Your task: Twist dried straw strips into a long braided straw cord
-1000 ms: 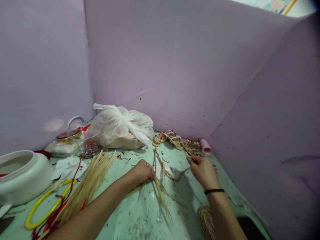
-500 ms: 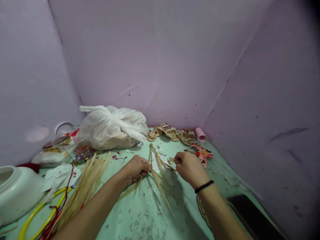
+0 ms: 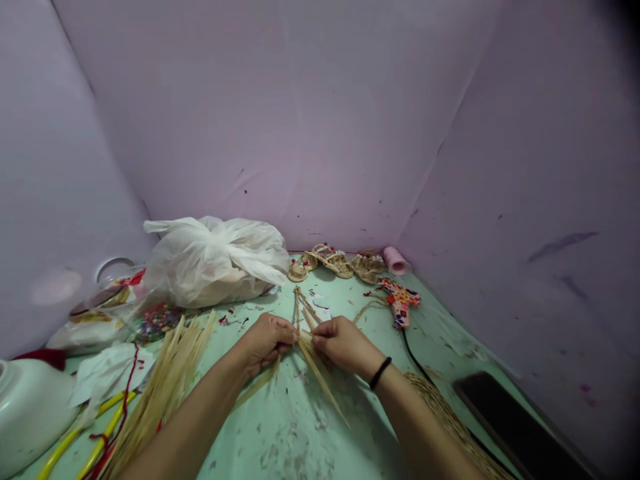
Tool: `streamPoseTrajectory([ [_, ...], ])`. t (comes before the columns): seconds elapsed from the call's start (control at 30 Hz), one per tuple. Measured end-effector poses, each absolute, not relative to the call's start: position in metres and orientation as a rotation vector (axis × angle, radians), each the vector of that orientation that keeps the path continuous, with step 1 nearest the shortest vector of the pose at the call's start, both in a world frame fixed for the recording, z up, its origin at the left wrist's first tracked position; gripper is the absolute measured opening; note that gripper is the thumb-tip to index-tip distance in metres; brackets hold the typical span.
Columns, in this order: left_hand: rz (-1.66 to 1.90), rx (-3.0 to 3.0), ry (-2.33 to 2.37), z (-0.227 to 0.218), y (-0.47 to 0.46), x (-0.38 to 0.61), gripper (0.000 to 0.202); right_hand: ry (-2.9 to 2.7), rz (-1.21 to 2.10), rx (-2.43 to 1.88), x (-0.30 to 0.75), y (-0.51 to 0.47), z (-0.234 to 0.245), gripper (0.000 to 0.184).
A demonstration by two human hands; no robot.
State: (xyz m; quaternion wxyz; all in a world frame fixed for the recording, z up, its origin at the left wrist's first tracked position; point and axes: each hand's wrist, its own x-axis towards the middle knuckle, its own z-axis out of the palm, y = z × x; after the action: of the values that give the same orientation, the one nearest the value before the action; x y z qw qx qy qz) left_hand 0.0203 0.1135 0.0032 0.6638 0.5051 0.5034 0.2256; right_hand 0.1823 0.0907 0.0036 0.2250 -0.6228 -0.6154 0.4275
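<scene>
Between my hands lies a braid of pale straw strips (image 3: 299, 308), narrow at its far end, with loose strips (image 3: 323, 383) fanning toward me. My left hand (image 3: 270, 339) pinches the braid's near end from the left, fingers closed. A further strip trails below that hand. From the right, my right hand (image 3: 340, 340), wearing a black band at the wrist, closes thumb and fingers on a straw strip beside the left fingertips. The fingers partly hide the spot where the strips cross. To the left, a bundle of loose straw strips (image 3: 175, 373) lies by my left forearm.
Yellow-handled scissors (image 3: 107, 427), red yarn and a white pot (image 3: 30, 407) stand at left. A tied white plastic bag (image 3: 220, 260) sits behind. Small woven sandals (image 3: 333, 262), a pink thread spool (image 3: 396, 261), a patterned corded tool (image 3: 400, 300), a woven coil (image 3: 440, 407) and a phone (image 3: 505, 413) lie right.
My right hand has moved left, from the right of the braid to beside my left hand. My left hand keeps its pinch. The view has shifted slightly, showing more of the woven coil.
</scene>
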Motion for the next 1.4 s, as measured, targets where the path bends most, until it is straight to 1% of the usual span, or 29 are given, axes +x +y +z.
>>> streamPoseTrajectory([
  [0.13, 0.498, 1.148, 1.149, 0.003, 0.114, 0.020, 0.019, -1.362, 1.488, -1.660, 0.175, 0.089, 0.010, 0.028],
  [0.2, 0.498, 1.148, 1.139, 0.003, 0.114, 0.020, 0.018, -1.166, 1.624, -1.628, 0.171, 0.088, 0.014, 0.028],
  [0.57, 0.499, 1.150, 1.157, 0.003, 0.114, 0.020, 0.019, -0.878, 1.871, -1.493, 0.172, 0.089, 0.012, 0.007],
  [0.7, 0.496, 1.154, 1.158, 0.004, 0.113, 0.022, 0.020, -0.849, 1.885, -1.475, 0.171, 0.090, 0.013, 0.005],
  [0.9, 0.495, 1.178, 1.143, 0.004, 0.113, 0.022, 0.017, -1.021, 1.740, -1.569, 0.171, 0.090, 0.012, 0.012],
  [1.03, 0.497, 1.192, 1.115, 0.002, 0.113, 0.021, 0.015, -0.999, 1.791, -1.519, 0.174, 0.090, 0.014, 0.014],
  [1.17, 0.499, 1.191, 1.116, 0.003, 0.113, 0.021, 0.016, -0.920, 1.868, -1.490, 0.176, 0.091, 0.015, 0.016],
  [1.4, 0.504, 1.199, 1.111, 0.003, 0.112, 0.022, 0.017, -0.911, 1.876, -1.524, 0.178, 0.092, 0.016, 0.016],
])
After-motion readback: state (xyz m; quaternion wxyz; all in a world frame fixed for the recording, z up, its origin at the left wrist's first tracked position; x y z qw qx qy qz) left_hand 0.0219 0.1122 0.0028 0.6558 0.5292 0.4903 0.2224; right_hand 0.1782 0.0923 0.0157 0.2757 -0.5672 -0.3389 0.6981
